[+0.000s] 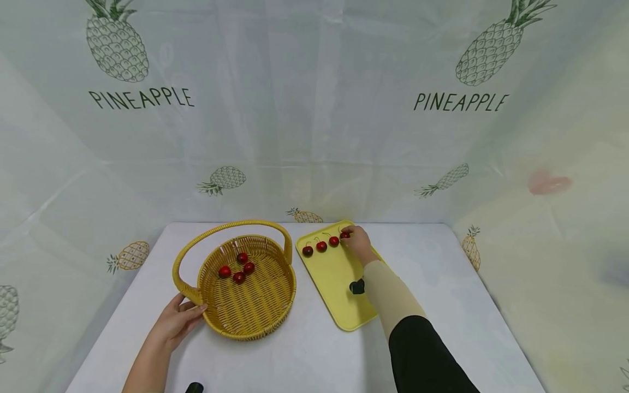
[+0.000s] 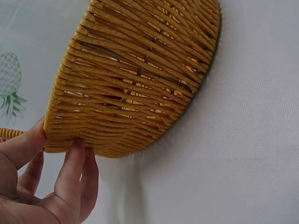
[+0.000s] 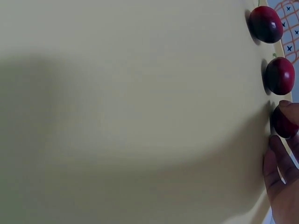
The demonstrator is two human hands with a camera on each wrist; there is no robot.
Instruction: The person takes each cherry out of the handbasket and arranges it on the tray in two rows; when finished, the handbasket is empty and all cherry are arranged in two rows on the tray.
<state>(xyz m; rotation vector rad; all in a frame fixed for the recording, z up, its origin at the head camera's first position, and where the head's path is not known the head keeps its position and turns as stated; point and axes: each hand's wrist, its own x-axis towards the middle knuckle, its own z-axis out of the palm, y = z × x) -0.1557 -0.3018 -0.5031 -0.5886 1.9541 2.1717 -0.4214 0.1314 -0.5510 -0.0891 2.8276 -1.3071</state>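
My left hand (image 1: 178, 321) grips the near-left rim of the yellow wicker basket (image 1: 250, 305), thumb and fingers on either side of the edge, as the left wrist view also shows. Several red cherries (image 1: 239, 278) lie inside the basket, toward its back left. At the far end of the yellow tray (image 1: 339, 289), my right hand (image 1: 358, 243) pinches a dark red cherry (image 3: 283, 123) between thumb and fingers. Three other cherries (image 1: 321, 246) sit in a row to its left along the tray's far edge.
The basket's arched handle (image 1: 236, 224) rises over its back left. Basket and tray stand side by side on a white table (image 1: 422, 273). Behind the table hangs a pale curtain (image 1: 304, 125) printed with pineapples.
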